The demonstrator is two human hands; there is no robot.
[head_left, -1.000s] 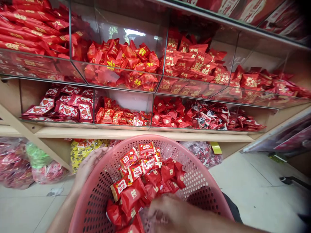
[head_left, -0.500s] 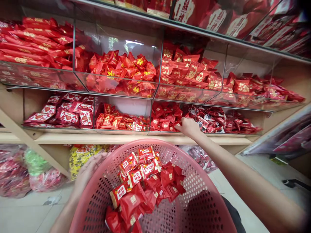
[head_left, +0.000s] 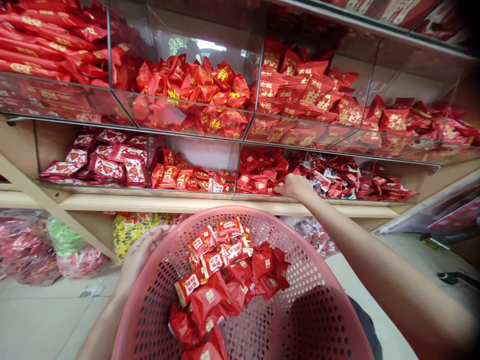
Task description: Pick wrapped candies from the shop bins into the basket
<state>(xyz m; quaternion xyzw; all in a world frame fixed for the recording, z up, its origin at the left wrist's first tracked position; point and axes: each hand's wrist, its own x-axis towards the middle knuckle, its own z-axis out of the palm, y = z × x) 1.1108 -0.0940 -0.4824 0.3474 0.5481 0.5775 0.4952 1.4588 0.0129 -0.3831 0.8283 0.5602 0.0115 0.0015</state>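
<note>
A pink perforated plastic basket (head_left: 318, 245) is tilted in front of me, with several red and white-labelled candy packets (head_left: 206, 295) lying along its left and middle. My left hand (head_left: 144, 247) supports the basket from its left side, the fingers along the outer wall near the rim. My right hand (head_left: 298, 187) reaches over the front edge of a lower shelf bin. Its fingers are curled closed against the small red packets (head_left: 258, 175) there; whatever is between the fingertips is hidden.
Glass-fronted bins of red wrapped sweets (head_left: 202, 90) fill the shelf above. Black-and-red packets (head_left: 333, 175) lie to the right of my hand. A wooden ledge (head_left: 131, 202) runs below. Plastic bags (head_left: 71, 250) of sweets sit near the tiled floor (head_left: 37, 320).
The view has shifted, so the upper shelf sits higher in the picture. My right hand stays at the same bin with its fingers curled. My left hand keeps its place on the basket.
</note>
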